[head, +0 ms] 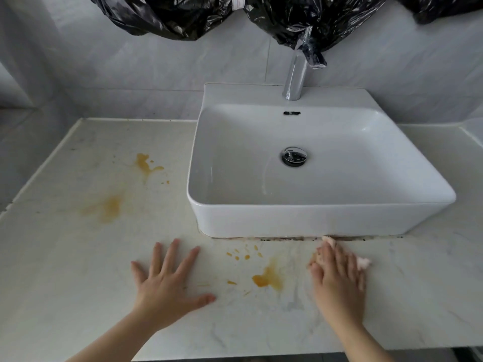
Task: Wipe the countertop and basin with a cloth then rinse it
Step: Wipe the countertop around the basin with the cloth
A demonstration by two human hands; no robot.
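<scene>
My right hand (337, 278) presses flat on a pale pink cloth (363, 263) on the white marble countertop (78, 283), just in front of the basin. Only the cloth's edges show past my fingers. My left hand (167, 280) rests flat on the countertop with fingers spread, holding nothing. An orange stain (268, 278) with small drops lies between my hands. Two more orange stains (146, 164) (109, 207) mark the left part of the counter. The white rectangular basin (326, 218) stands on the counter and its bowl looks dry.
A chrome tap (296, 74) rises behind the basin, and a chrome drain plug (294, 155) sits in the bowl. Black plastic sheeting (183, 14) hangs on the grey tiled wall above. Dark grime (282, 239) lines the joint under the basin's front.
</scene>
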